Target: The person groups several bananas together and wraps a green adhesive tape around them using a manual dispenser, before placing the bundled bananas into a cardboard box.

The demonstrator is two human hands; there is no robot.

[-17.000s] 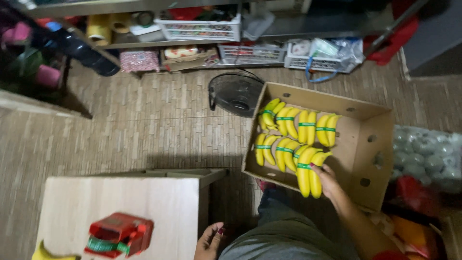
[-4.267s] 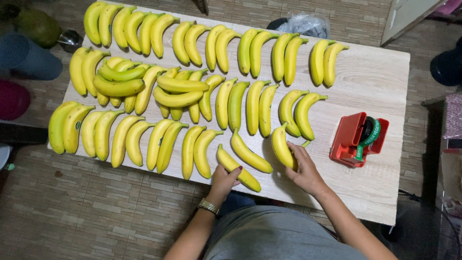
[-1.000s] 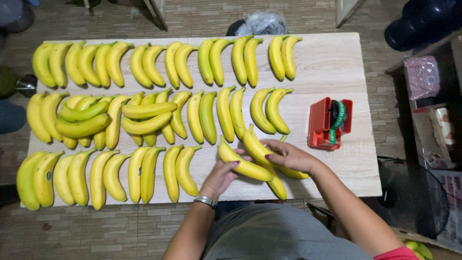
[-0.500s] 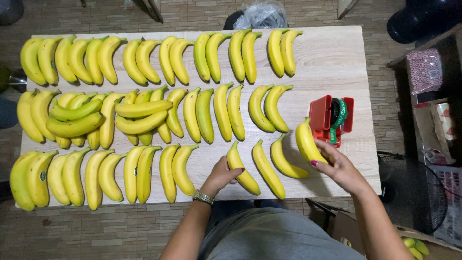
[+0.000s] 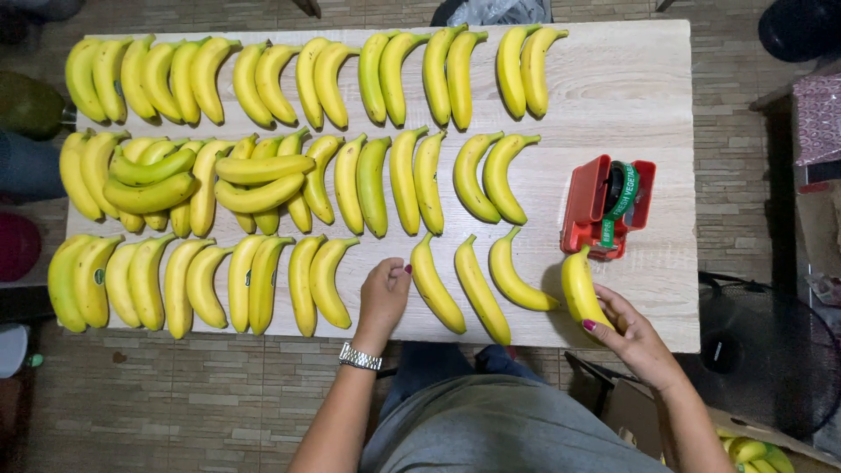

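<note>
Banana [image 5: 582, 287] upright in right hand [image 5: 636, 337]

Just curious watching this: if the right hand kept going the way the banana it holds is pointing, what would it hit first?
The right hand holds a banana aimed up-table. Its tip would likely meet the red tape dispenser first; they already look nearly touching, though depth is unclear.

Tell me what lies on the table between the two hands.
Three single bananas lie side by side between the left hand and the right hand, seen from the head camera.
</note>
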